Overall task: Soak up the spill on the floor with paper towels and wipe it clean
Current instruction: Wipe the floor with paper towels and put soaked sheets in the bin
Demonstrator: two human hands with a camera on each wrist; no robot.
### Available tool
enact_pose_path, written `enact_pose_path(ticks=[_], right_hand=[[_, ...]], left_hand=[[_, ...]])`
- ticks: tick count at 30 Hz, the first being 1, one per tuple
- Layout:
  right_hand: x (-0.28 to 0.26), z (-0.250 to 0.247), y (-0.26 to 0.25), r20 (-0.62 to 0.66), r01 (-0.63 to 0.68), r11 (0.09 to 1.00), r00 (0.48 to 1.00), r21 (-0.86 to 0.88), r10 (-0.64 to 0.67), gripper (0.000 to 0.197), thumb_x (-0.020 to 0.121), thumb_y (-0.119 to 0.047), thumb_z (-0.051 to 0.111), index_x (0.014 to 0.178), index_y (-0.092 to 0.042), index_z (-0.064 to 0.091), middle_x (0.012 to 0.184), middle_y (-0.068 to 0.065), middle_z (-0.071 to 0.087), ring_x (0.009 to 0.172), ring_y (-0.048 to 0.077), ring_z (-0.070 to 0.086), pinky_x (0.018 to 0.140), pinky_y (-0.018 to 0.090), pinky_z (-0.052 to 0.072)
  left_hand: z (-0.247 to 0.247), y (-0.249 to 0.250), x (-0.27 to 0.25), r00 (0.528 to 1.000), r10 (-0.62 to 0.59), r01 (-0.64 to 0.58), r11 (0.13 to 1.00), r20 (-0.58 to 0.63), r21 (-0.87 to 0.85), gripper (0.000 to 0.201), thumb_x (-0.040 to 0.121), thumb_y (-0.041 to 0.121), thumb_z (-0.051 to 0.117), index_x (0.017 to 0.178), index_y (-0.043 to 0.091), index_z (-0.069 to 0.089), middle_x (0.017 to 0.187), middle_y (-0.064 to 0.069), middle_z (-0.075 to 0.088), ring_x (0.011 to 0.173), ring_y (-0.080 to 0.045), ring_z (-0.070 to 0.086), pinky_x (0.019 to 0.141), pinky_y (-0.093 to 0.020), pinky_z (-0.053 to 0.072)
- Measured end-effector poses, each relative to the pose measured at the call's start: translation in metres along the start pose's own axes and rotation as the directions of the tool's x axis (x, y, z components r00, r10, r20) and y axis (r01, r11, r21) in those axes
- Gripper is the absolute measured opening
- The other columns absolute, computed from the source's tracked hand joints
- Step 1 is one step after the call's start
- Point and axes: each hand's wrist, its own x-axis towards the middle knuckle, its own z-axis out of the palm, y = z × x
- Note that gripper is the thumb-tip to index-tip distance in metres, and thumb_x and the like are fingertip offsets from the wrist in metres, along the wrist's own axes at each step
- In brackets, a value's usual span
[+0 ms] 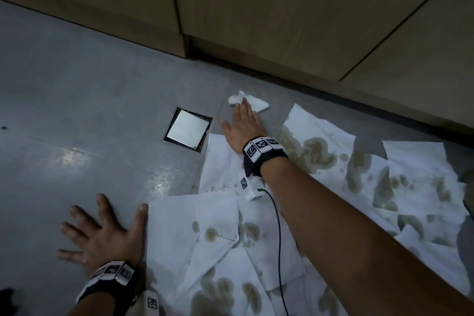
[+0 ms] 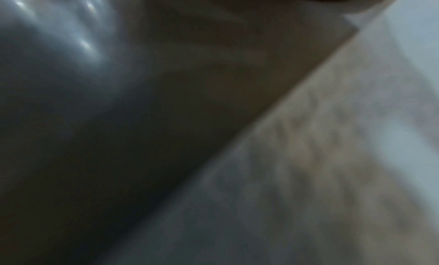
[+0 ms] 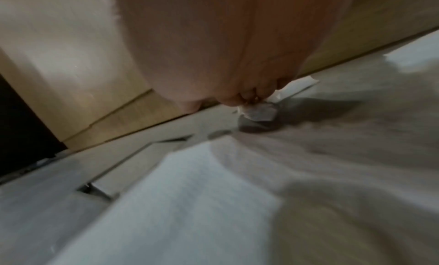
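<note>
The right hand [image 1: 242, 123] presses flat on a small paper [image 1: 252, 102] at 12 o'clock. The left hand [image 1: 102, 236] lies flat, fingers spread, on the floor [image 1: 77, 110].

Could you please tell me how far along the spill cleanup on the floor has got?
Done: paper towels lie spread, stained brown from soaking. In hand: the right hand presses a crumpled towel near the cabinet; the left hand braces on the floor. Left: gathering sheets, wiping.

A home kitchen or utility room, by the look; wood-grain cabinets [image 1: 295, 20] stand on a grey tiled floor [image 1: 77, 110]; a square metal drain [image 1: 188, 129] is set in it.
</note>
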Motion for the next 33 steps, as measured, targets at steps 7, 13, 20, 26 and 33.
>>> enact_pose_path(ticks=[7,13,20,26,33], right_hand=[[-0.021,-0.008,0.036,-0.221,0.021,0.994,0.974,-0.107,-0.044,0.050,0.096,-0.010,0.038,0.146,-0.007,0.039,0.152,0.015,0.036,0.138,0.026,0.039,0.109,0.037,0.036],[-0.015,-0.027,0.049,-0.302,-0.004,0.998,0.953,0.063,0.023,0.032,0.095,-0.007,0.043,0.121,-0.013,0.060,0.122,0.012,0.059,0.110,0.033,0.059,0.087,0.040,0.051],[-0.015,-0.031,0.063,-0.241,-0.068,0.998,0.968,0.014,0.070,0.035,0.092,-0.001,0.046,0.123,-0.010,0.059,0.127,0.017,0.050,0.112,0.036,0.055,0.088,0.042,0.049],[-0.028,-0.019,0.064,-0.244,-0.083,0.993,0.965,0.082,0.101,0.038,0.089,0.006,0.046,0.124,-0.008,0.050,0.123,0.017,0.051,0.107,0.036,0.058,0.082,0.042,0.050],[-0.042,-0.014,0.041,-0.161,0.008,0.998,0.987,0.065,0.003,0.033,0.090,0.005,0.043,0.119,-0.008,0.052,0.125,0.016,0.044,0.102,0.036,0.058,0.082,0.040,0.048]], left_hand=[[0.001,0.000,0.000,1.000,0.012,-0.013,1.000,-0.020,-0.016,0.100,0.074,0.094,0.021,0.155,0.036,0.012,0.165,-0.010,0.001,0.150,-0.037,-0.001,0.111,-0.074,0.004],[0.003,-0.001,-0.001,0.999,0.017,-0.019,0.999,-0.042,-0.030,0.100,0.074,0.094,0.021,0.155,0.036,0.012,0.165,-0.011,0.001,0.150,-0.038,-0.001,0.111,-0.075,0.004],[0.004,-0.002,0.000,0.999,0.017,-0.018,1.000,-0.040,-0.023,0.099,0.075,0.094,0.022,0.155,0.036,0.012,0.165,-0.011,0.001,0.150,-0.038,0.001,0.111,-0.075,0.004],[0.004,-0.003,0.000,0.999,0.020,-0.020,1.000,-0.033,-0.020,0.100,0.075,0.094,0.020,0.155,0.035,0.011,0.165,-0.011,0.000,0.150,-0.038,0.000,0.111,-0.074,0.004],[0.003,-0.002,-0.001,0.999,0.030,-0.030,0.999,-0.026,-0.016,0.099,0.077,0.093,0.021,0.155,0.034,0.012,0.165,-0.012,0.000,0.150,-0.040,0.000,0.110,-0.076,0.004]])
